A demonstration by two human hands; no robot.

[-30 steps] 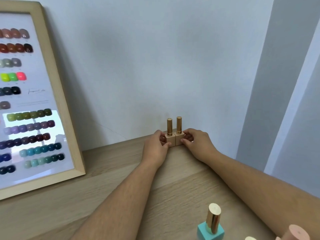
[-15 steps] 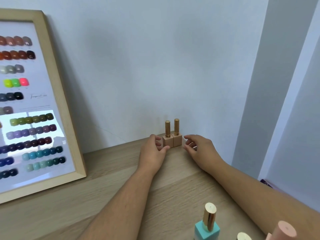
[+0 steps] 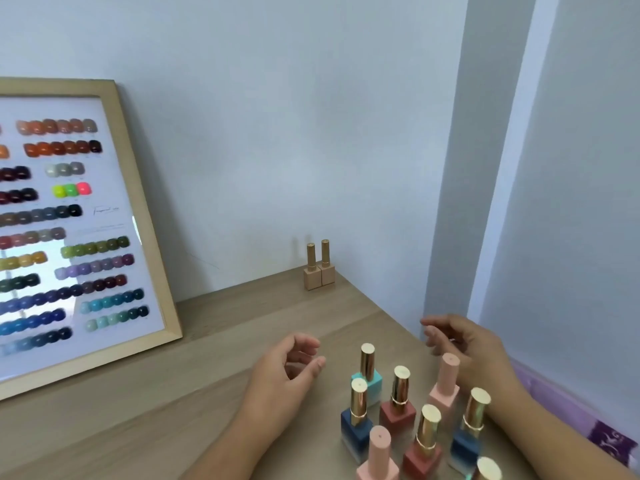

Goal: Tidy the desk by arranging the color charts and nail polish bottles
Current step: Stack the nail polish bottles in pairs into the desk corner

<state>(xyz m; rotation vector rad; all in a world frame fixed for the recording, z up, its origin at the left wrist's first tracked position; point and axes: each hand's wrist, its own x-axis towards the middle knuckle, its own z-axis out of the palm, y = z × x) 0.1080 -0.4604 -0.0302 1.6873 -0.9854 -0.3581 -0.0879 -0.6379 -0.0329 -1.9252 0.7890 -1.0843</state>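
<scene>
Two beige nail polish bottles [image 3: 319, 274] with gold caps stand side by side at the desk's far corner against the wall. A cluster of several bottles stands near me at the right: a teal one [image 3: 369, 375], dark red ones [image 3: 398, 412], blue ones [image 3: 356, 427] and pink ones [image 3: 445, 389]. My left hand [image 3: 287, 372] hovers left of the cluster, fingers loosely curled, holding nothing. My right hand [image 3: 460, 341] hovers behind the cluster, fingers apart and empty. A framed color chart [image 3: 69, 237] leans against the wall at the left.
The wooden desk [image 3: 207, 368] ends in a right edge close to the bottle cluster. A grey wall column rises behind the right edge. Purple patterned fabric [image 3: 602, 438] lies below the desk edge at the right.
Both hands let go of the two beige bottles and drew back toward me, to the cluster of bottles. The view tilted down, bringing more bottles into sight.
</scene>
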